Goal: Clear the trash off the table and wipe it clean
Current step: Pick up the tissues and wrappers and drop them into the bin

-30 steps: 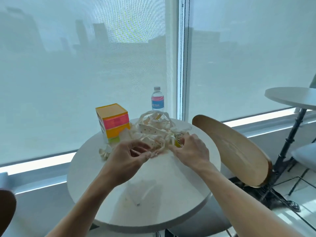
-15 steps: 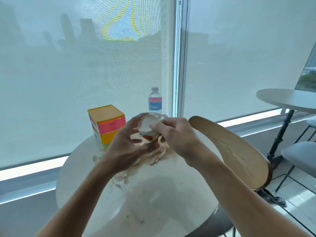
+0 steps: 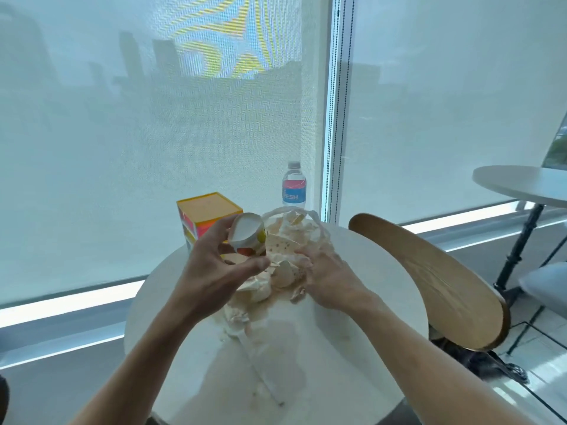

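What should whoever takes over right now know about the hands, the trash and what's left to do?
Left hand grips a small paper cup, tipped sideways above the trash.
Right hand grips the clear plastic bag by its near side.
The bag stands mid-table, partly filled with wrappers; crumpled tissues lie loose beside it.
Colourful box and water bottle stand at the far edge.
Left: cup and tissues into the bag, bag off, then wipe the smeared table.

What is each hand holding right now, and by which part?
Left hand holds a paper cup by its side wall. Right hand grips the clear plastic bag at its near edge.
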